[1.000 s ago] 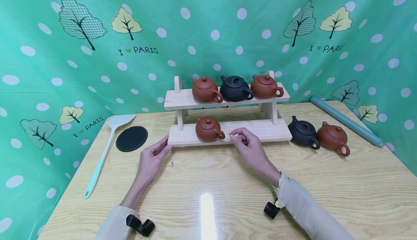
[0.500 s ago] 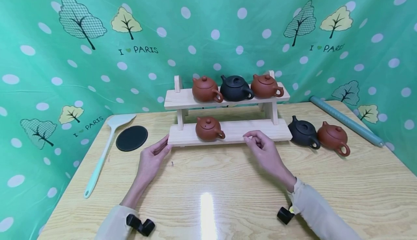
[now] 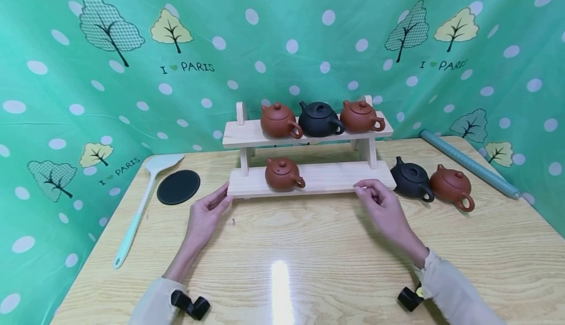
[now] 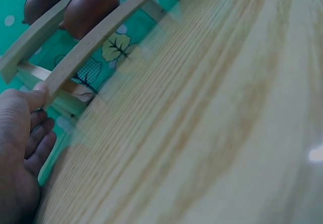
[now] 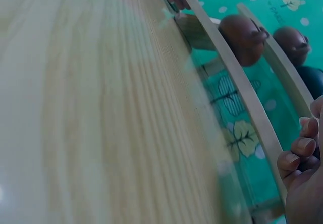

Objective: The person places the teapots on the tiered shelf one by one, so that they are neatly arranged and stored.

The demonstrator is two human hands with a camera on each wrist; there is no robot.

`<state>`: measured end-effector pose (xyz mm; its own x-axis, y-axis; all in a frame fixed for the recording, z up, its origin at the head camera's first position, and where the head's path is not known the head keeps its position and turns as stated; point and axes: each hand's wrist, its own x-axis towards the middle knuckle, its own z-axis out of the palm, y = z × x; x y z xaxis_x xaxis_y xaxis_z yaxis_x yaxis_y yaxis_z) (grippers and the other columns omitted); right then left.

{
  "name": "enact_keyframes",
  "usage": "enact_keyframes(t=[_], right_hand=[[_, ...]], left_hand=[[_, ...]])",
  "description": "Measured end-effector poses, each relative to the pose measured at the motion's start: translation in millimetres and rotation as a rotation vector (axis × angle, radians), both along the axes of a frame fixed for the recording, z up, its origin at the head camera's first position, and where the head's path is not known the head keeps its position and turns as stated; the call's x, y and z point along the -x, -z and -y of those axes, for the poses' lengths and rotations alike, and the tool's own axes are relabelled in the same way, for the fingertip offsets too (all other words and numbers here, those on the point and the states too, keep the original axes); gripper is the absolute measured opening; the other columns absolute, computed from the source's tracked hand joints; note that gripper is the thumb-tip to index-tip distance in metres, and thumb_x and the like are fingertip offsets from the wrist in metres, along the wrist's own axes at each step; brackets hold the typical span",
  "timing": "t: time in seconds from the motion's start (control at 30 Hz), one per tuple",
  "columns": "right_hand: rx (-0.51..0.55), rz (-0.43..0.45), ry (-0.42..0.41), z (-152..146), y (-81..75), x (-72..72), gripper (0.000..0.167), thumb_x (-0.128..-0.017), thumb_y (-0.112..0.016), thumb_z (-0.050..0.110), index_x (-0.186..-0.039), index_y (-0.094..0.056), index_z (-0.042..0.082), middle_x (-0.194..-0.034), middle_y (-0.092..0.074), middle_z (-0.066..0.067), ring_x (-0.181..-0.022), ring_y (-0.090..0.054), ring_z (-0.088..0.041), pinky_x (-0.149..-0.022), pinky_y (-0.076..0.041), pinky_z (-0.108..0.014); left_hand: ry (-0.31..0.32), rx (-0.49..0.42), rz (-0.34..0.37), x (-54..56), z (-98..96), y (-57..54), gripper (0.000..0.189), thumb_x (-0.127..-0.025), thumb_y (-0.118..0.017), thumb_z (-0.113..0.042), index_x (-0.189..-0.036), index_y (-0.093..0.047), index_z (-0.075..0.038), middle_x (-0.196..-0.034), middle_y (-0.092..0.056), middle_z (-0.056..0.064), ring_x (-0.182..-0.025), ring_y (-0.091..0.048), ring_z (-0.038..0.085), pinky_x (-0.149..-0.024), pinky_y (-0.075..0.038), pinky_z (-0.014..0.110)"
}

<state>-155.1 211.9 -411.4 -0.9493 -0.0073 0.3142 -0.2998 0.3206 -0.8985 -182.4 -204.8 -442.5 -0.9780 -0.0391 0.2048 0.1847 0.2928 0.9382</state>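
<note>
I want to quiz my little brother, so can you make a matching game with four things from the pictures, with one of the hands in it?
1. left hand
2. spatula
3. round disc
4. teal roll

A. flat and black
B. right of the lower shelf in the head view
C. touching the end of the lower shelf
D. long handle, broad pale head

Pairs: 1-C, 2-D, 3-A, 4-B

Four reddish-brown teapots point(image 3: 282, 175) and two black teapots point(image 3: 317, 121), six in all; one wooden stand point(image 3: 368, 152) with two shelves point(image 3: 333, 177); one spatula point(image 3: 142, 203); one round black mat point(image 3: 178, 187); one blue-green rod point(image 3: 470, 164); two hands point(image 3: 205, 217); two black wrist devices point(image 3: 200, 309); one tabletop point(image 3: 335, 246)
</note>
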Motion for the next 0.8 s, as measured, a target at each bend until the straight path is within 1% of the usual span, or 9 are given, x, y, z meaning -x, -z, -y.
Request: enact_keyframes(t=[0.2, 0.53, 0.8], right_hand=[[-0.031, -0.015, 0.053, -18, 0.5, -6.9, 0.018, -0.106, -0.062, 0.011, -0.116, -0.068, -0.003, -0.07, -0.046, 0.002, -0.057, -0.04, -0.012, -0.05, -0.034, -0.029], [-0.107, 0.006, 0.14, -47, 2.2, -16.1, 0.021, -0.107, -0.06, 0.013, -0.119, -0.066, -0.003, -0.068, -0.045, 0.003, -0.055, -0.039, -0.012, -0.048, -0.032, -0.03], [-0.141, 0.011, 0.19, -67, 3.2, -22.5, 0.024, -0.108, -0.059, 0.017, -0.121, -0.064, -0.003, -0.07, -0.046, 0.002, -0.057, -0.04, -0.014, -0.048, -0.032, -0.031]], left_hand=[[0.001, -0.002, 0.0, -0.5, 0.6, 0.4, 0.046, -0.1, -0.073, -0.021, -0.14, -0.063, -0.002, -0.135, -0.065, 0.014, -0.118, -0.064, 0.008, -0.094, -0.052, 0.016], [0.008, 0.006, -0.011, 0.6, 0.4, 0.2, 0.046, -0.1, -0.073, -0.022, -0.14, -0.063, -0.003, -0.135, -0.065, 0.013, -0.118, -0.064, 0.007, -0.095, -0.052, 0.016], [0.008, -0.001, -0.015, 1.2, 0.0, 1.9, 0.044, -0.1, -0.072, -0.019, -0.14, -0.063, -0.001, -0.135, -0.064, 0.016, -0.119, -0.064, 0.01, -0.094, -0.052, 0.016]])
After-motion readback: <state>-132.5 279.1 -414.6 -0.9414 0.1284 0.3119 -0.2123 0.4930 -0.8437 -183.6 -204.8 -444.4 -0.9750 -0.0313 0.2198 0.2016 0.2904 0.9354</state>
